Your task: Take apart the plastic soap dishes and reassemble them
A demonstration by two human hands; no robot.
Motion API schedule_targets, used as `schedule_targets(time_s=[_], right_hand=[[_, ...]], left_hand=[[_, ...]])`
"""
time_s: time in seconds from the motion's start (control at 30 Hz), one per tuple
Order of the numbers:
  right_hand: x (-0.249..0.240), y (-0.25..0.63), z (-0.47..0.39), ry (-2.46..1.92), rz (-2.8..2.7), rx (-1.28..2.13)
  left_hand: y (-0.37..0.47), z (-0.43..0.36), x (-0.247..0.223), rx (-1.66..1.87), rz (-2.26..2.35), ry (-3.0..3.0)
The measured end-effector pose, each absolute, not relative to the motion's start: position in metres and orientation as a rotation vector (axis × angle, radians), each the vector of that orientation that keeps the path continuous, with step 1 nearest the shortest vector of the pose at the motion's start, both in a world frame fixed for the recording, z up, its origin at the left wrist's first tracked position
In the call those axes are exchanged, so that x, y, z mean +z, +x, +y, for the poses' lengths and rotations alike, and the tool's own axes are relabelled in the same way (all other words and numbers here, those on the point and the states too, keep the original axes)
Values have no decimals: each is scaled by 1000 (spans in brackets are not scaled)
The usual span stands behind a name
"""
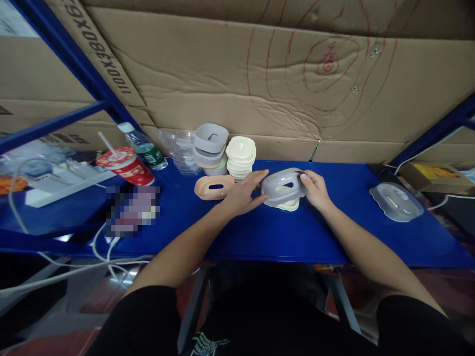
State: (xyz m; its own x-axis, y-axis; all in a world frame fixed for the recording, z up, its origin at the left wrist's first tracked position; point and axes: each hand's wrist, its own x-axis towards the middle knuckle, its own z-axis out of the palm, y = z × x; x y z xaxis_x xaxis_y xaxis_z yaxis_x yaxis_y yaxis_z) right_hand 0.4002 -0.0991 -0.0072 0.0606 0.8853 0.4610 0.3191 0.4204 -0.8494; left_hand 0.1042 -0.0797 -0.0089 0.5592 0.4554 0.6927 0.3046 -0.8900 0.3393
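My right hand [315, 188] grips the right end of a grey, glossy plastic dish [276, 197] with an oval hole in its middle, thumb on the rim. The dish is tilted above the table, and a cream plastic piece [291, 205] lies partly hidden beneath it. My left hand [245, 193] is at the dish's left end with fingers and thumb spread apart; whether they touch the rim I cannot tell. Just behind that hand a peach dish [202, 190] with a similar oval hole rests on the blue table [237, 232].
Behind stand stacked cream pieces [241, 160], stacked grey dishes [211, 138] and clear plastic covers [180, 153]. A red cup [129, 168], a bottle [146, 148] and a power strip [70, 185] are left. Another clear cover [397, 201] lies right. Cardboard [208, 64] walls the back.
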Motion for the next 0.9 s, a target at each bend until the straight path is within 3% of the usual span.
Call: schedule_targets(time_s=[0.13, 0.3, 0.6, 0.9], right_hand=[[-4, 396, -97, -1116, -1284, 929], [-8, 398, -98, -1078, -1401, 973], [-24, 411, -90, -1082, -2000, 533], [-30, 425, -78, -1124, -2257, 385]], left_hand=[[108, -79, -8, 1253, 462, 2850], [101, -70, -6, 1260, 568, 2873], [31, -57, 39, 1129, 829, 2682], [-31, -52, 64, 803, 1334, 2192]])
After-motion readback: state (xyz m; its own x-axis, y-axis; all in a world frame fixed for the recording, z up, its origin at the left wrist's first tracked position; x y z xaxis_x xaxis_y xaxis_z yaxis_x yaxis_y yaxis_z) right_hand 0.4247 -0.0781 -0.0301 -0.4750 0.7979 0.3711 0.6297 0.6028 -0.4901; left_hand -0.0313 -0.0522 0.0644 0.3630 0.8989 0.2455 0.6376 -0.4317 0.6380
